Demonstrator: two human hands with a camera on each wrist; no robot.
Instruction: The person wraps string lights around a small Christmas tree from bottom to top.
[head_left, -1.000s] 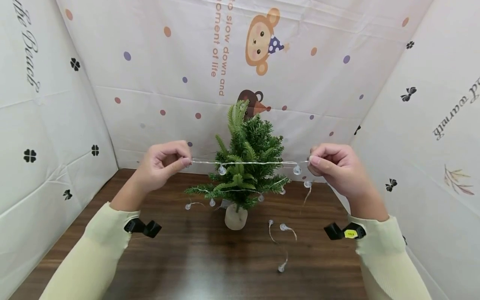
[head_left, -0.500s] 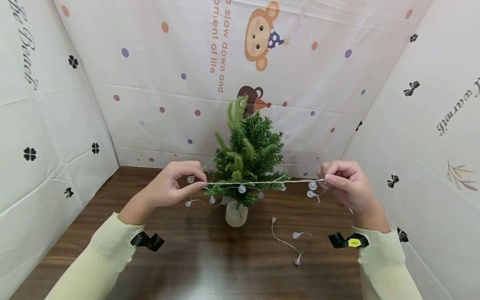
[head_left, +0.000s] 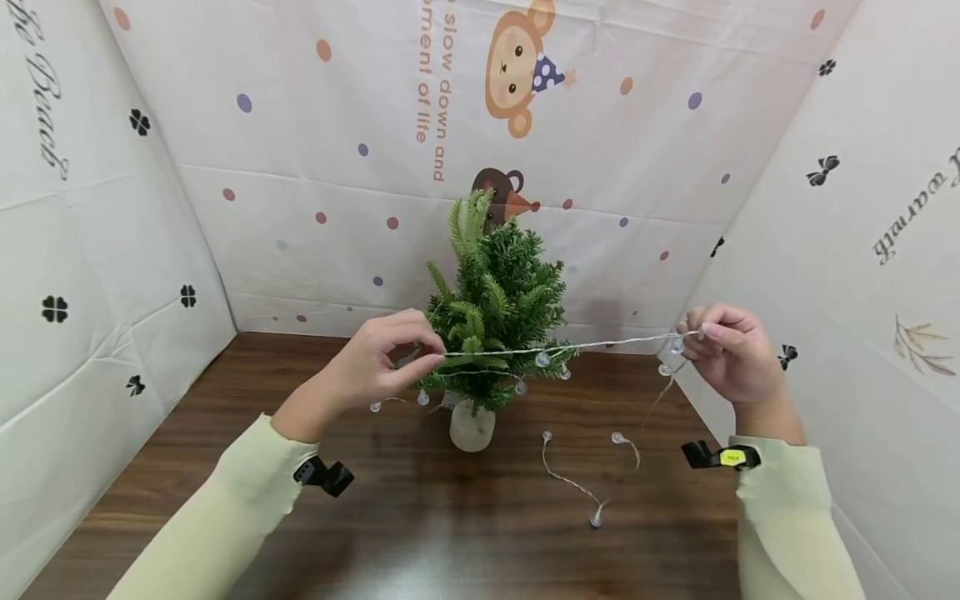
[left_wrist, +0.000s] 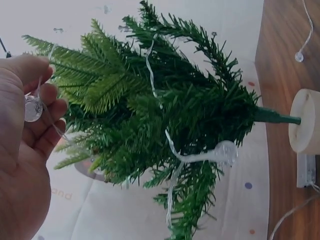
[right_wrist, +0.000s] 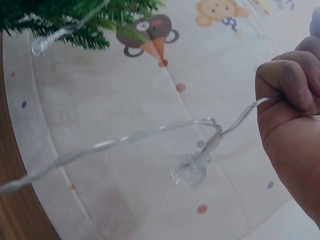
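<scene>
The left hand (head_left: 393, 357) pinches a clear string of lights (right_wrist: 100, 146), stretched straight above the tabletop (head_left: 300, 525) before the small tree (head_left: 495, 300), which stands toward the back edge; near the back right corner the right hand (head_left: 733, 354) pinches it too. Its wire (head_left: 607, 342) looks light, limp and perhaps slippery, the bulbs (head_left: 542, 359) fragile: best held on bare wire.

Both grips have slid to the right over the last second: the left grip (head_left: 372, 358) was well out past the tree (head_left: 498, 292) and is now right at its edge, the right grip (head_left: 735, 354) even farther out. The light string (head_left: 585, 345) was level, now it slants up to the right. One loose bulb (head_left: 617, 437) on the surface (head_left: 450, 525) has scooted right too.
</scene>
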